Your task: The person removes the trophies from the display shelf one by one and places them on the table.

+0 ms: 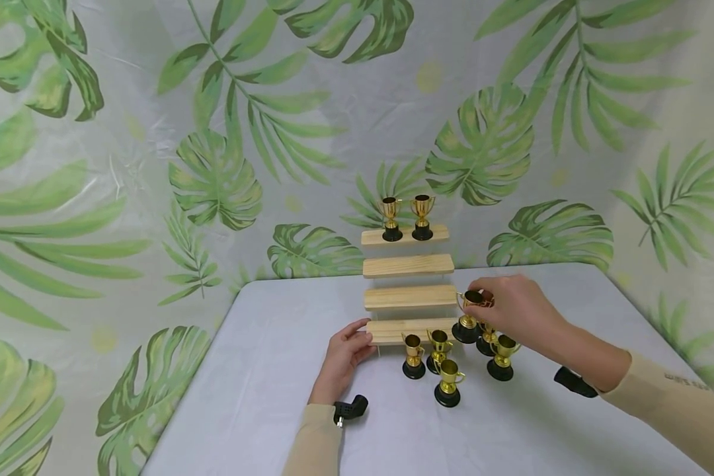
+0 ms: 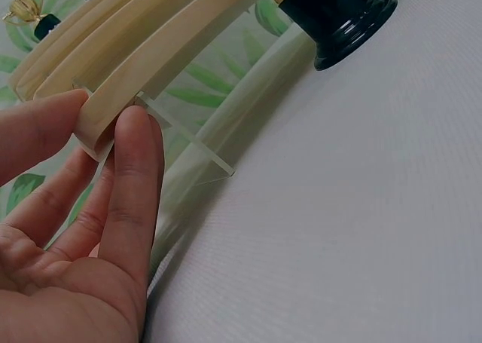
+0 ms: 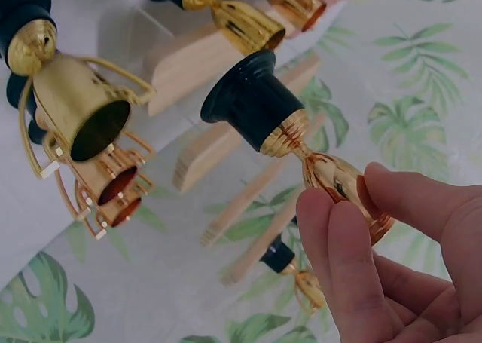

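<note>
My right hand (image 1: 519,309) pinches a small gold trophy cup (image 3: 260,105) with a black base by its cup part. In the head view this trophy hangs at the right end of the lower steps of a wooden tiered display stand (image 1: 409,299). My left hand (image 1: 344,357) grips the left end of the stand's lowest step (image 2: 143,83) between thumb and fingers. Two gold trophies, a left one (image 1: 390,218) and a right one (image 1: 422,217), stand upright on the top step. The two middle steps show bare wood.
On the white-covered table (image 1: 285,317), three trophies stand before the stand, the nearest trophy (image 1: 448,383) in front. More stand at the right, including a gold trophy (image 1: 502,357); one is partly hidden behind the held one. A leaf-print cloth (image 1: 309,145) hangs behind.
</note>
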Motion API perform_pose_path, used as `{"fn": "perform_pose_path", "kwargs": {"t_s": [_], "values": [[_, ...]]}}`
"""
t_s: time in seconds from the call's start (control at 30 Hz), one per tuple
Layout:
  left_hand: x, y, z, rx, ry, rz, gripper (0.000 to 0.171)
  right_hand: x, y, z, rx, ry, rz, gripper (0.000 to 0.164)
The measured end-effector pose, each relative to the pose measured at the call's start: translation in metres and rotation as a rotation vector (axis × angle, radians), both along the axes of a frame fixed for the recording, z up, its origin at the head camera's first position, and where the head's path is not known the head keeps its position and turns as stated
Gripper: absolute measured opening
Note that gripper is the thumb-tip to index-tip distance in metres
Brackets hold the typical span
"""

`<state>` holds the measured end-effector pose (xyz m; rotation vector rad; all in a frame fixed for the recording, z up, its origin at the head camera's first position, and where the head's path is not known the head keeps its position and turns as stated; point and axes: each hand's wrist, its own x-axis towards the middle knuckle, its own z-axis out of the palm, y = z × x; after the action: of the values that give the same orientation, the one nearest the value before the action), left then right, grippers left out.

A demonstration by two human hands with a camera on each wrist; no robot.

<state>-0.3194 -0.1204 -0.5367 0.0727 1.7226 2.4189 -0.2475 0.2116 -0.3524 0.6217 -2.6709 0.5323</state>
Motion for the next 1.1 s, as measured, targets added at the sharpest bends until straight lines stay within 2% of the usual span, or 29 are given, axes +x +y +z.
{"fn": "perform_pose_path", "kwargs": {"t_s": [0.2,0.43,0.6,0.8,1.1], "values": [[-0.001,0.002,0.002,0.006,0.006,0.003,0.05,0.007,0.002,-0.011,0.004,0.008,-0.004,0.025],[-0.001,0.003,0.002,0.009,0.011,0.01,0.049,0.016,0.005,-0.028,-0.014,-0.036,-0.031,0.035],[0.0,0.003,0.002,0.014,0.01,0.007,0.048,0.021,0.007,-0.043,-0.011,-0.017,-0.038,0.035],[-0.002,0.003,0.001,0.014,0.008,0.011,0.048,0.025,0.005,-0.056,-0.003,-0.018,-0.047,0.044],[0.0,0.002,0.0,0.013,0.004,0.013,0.05,0.029,0.005,-0.075,-0.006,0.016,-0.039,0.038]]}}
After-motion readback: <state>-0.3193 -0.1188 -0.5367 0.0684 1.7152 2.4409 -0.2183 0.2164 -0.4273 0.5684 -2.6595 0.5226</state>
